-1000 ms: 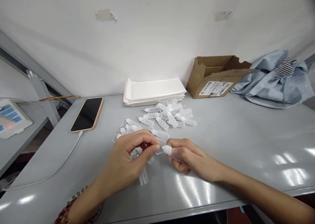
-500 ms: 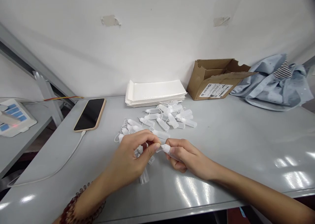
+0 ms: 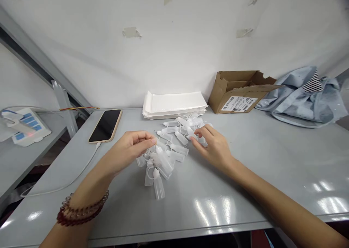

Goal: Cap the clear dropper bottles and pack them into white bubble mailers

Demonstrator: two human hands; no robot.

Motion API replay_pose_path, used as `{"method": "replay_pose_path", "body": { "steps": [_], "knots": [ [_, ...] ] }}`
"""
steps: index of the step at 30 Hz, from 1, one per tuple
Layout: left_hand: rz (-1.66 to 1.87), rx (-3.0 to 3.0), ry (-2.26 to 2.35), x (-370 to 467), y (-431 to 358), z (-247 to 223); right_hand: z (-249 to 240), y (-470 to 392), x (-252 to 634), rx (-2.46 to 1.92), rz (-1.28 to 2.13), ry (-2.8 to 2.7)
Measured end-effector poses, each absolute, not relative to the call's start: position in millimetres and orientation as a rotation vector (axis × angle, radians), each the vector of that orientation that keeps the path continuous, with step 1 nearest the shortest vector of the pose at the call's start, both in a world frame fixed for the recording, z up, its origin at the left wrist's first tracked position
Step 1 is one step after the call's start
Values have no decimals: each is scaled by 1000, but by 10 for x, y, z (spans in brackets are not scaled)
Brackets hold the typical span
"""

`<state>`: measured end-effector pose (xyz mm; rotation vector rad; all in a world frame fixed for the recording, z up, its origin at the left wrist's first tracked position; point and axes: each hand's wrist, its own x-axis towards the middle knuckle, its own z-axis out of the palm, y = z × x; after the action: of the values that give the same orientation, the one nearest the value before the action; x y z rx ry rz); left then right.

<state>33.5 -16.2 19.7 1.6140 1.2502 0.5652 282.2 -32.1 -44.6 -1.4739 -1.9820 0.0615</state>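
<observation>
My left hand is closed, with thumb and forefinger pinching the tip of a small translucent squeeze bottle. The bottle hangs slanted over several others with white caps and thin looped straps. One bottle lies nearest me, below that bunch. Over the right side of the farther bottle pile, my right hand is open, its fingers curved and the thumb apart. Its fingertips are close to a bottle; whether they touch it is unclear. The hand partly hides the bottles there.
White flat trays or boxes are stacked against the wall behind the pile. To their right stand an open cardboard box and a light blue cloth bag. A charging phone with a white cable and a power strip are at left.
My hands have moved apart. The right hand has released the bottle and shifted up and right to the pile. The left hand has moved left, keeping a bottle by its tip.
</observation>
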Motion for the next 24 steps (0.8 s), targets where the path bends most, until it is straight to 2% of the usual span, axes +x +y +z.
{"method": "replay_pose_path", "body": {
  "steps": [3,7,14,16,21,24],
  "knots": [
    [427,1619,1268,283,-114,157,-494,-263,2795,-1653,-78,-2008],
    [367,1628,1298,275,-82,95,-497,-242,2731,-1818,-14,-2023],
    [550,1650,1493,346,-104,124,-357,-277,2776,-1844,210,-1968],
    [633,1623,1507,373,-113,128,-276,-306,2807,-1809,373,-1916],
    [734,1663,1452,442,-151,88,-122,-415,2787,-1547,1049,-1553],
    [727,1636,1355,479,-204,61,-106,-492,2721,-1415,1179,-1466]
  ]
}}
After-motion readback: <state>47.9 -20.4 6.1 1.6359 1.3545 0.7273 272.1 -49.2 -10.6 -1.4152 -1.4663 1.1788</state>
